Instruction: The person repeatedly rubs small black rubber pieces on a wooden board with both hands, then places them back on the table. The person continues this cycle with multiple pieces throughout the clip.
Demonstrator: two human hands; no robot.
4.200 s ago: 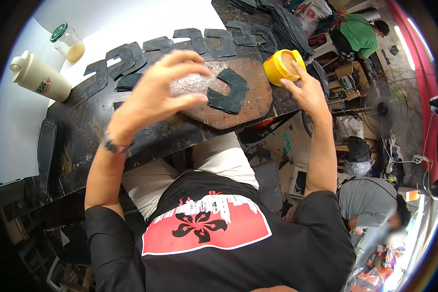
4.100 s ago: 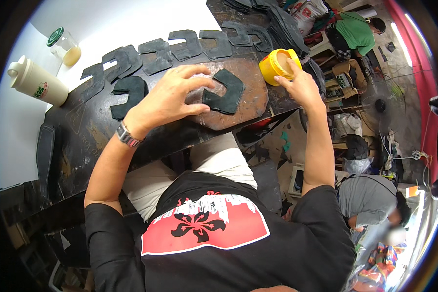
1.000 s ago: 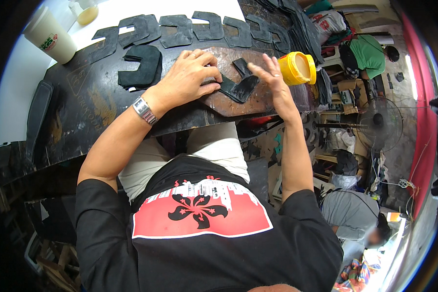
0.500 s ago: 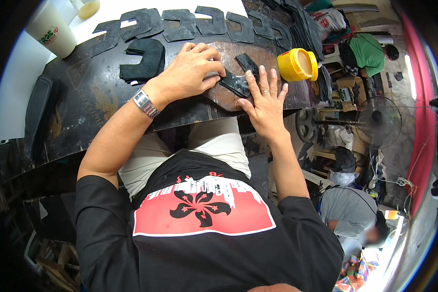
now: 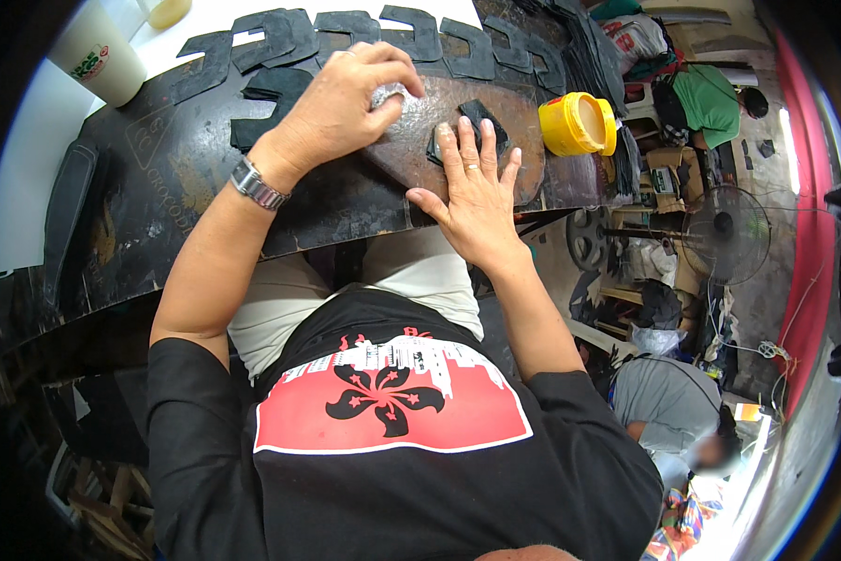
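Note:
My left hand (image 5: 341,107) hovers over the left part of a brown board (image 5: 397,154), its fingers curled and the thumb apart from them. No held thing shows in it; a pale, shiny patch is visible just past its fingers. My right hand (image 5: 477,201) lies flat, fingers spread, on a black U-shaped piece (image 5: 493,122) that looks like leather and rests on the board. The fingers cover much of that piece. Beside my left wrist sits a stack of similar black pieces (image 5: 257,107), partly hidden by the hand.
A yellow tub (image 5: 570,126) with pale contents stands right of the board. Several black cut pieces (image 5: 467,47) line the table's far side. At the far left is a white cup (image 5: 98,56). Rightward are a fan (image 5: 725,224) and two other people.
My left hand has lifted off the black piece, moving left and away from me. My right hand has shifted slightly left and now lies flat over the piece, which has turned on the board.

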